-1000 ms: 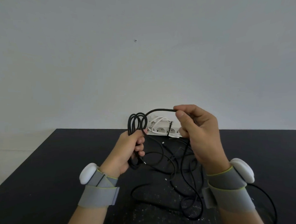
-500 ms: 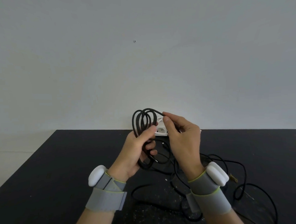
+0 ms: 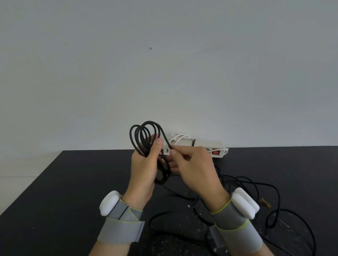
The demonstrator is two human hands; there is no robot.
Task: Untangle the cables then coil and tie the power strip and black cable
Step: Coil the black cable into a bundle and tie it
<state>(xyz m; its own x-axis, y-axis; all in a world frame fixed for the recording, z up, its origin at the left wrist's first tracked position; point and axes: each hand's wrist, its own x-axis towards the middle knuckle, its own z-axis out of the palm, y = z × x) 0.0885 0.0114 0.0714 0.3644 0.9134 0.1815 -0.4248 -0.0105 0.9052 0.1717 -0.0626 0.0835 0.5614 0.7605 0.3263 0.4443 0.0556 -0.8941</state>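
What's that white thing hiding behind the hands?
A white power strip, its cord bundled on top, red switch. The right hand and black cable cover its left end.

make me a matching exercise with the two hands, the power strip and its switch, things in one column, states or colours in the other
1 left hand
2 right hand
3 power strip
4 switch

a red
b lies at the far edge of the table, cord bundled
c pinches one strand of the black cable
d grips the cable's coiled loops

Pairs: 1-d, 2-c, 3-b, 4-a
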